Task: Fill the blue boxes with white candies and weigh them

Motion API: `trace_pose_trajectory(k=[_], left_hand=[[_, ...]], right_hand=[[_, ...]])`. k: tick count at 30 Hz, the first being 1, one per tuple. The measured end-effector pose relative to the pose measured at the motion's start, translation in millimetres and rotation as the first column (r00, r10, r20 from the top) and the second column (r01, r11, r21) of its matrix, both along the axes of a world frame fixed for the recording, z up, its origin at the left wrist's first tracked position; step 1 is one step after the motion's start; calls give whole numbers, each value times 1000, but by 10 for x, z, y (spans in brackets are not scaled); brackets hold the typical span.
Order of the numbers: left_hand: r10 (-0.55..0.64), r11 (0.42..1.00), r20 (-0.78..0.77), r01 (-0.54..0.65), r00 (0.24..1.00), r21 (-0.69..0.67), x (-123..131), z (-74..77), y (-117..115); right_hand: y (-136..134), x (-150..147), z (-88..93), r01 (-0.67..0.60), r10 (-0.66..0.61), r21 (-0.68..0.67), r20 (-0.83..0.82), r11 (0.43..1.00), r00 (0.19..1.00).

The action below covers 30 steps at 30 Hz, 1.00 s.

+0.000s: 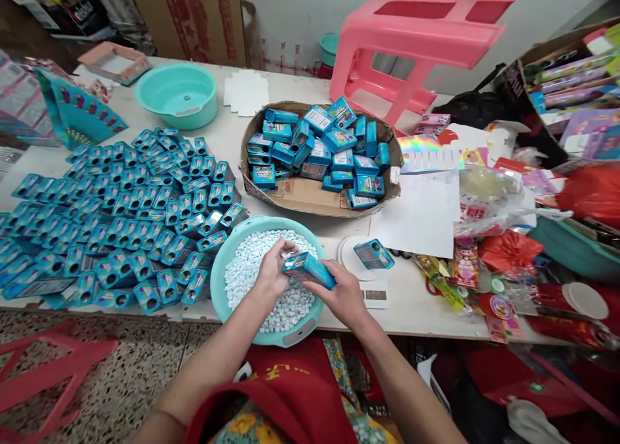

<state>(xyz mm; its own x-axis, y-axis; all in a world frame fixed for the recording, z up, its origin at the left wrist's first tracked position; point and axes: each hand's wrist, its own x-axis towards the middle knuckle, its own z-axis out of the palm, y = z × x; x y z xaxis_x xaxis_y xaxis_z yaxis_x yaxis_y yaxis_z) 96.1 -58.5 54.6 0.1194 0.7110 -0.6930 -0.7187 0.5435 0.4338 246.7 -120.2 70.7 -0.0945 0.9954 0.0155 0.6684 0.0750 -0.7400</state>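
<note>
Over a turquoise basin [219, 270] filled with small white candies [247, 257], my right hand [345, 292] grips a small blue box [314, 271], tilted with one end toward the left. My left hand [272, 268] is at that end, its fingers curled around a few white candies [289, 257] by the box's opening. Part of the left fingers is hidden behind the box. To the right, another blue box [374, 253] lies on a white kitchen scale [349, 257] with a round plate.
Many upright blue boxes [121, 224] with round holes crowd the table's left. A cardboard tray [300, 201] behind the basin holds several more blue boxes. A second turquoise basin [177, 92], a pink stool [416, 34], white paper [421, 205] and bagged sweets [489, 192] surround these.
</note>
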Motion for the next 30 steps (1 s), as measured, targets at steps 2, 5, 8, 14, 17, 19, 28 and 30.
trace_pose_trajectory(k=[2, 5, 8, 14, 17, 19, 28, 30], left_hand=[[40, 999, 51, -40, 998, -4, -5, -39, -9], [36, 999, 46, -35, 998, -19, -25, -65, -37], [5, 1000, 14, -5, 1000, -12, -48, -61, -52], [-111, 993, 14, 112, 994, -37, -45, -10, -55], [-176, 984, -25, 176, 984, -21, -57, -24, -80], [-253, 967, -92, 252, 963, -26, -102, -64, -89], [-523, 828, -369, 561, 769, -5, -365, -127, 93], [-658, 702, -409, 712, 633, -27, -277, -84, 142]], right_hand=[[-22, -22, -46, 11, -11, -2, 1, 1000, 1000], [-47, -43, -109, 57, -57, -35, 15, 998, 998], [-70, -47, -116, 86, -86, -65, -8, 994, 996], [-154, 33, 48, 151, -165, -103, -153, 983, 974], [-227, 41, 79, 192, -214, -117, -214, 974, 953], [-283, 6, 62, 197, -222, -121, -261, 973, 939], [-586, -65, -67, 83, -252, -264, -707, 961, 660], [-666, 34, -88, 109, -290, -289, -717, 951, 634]])
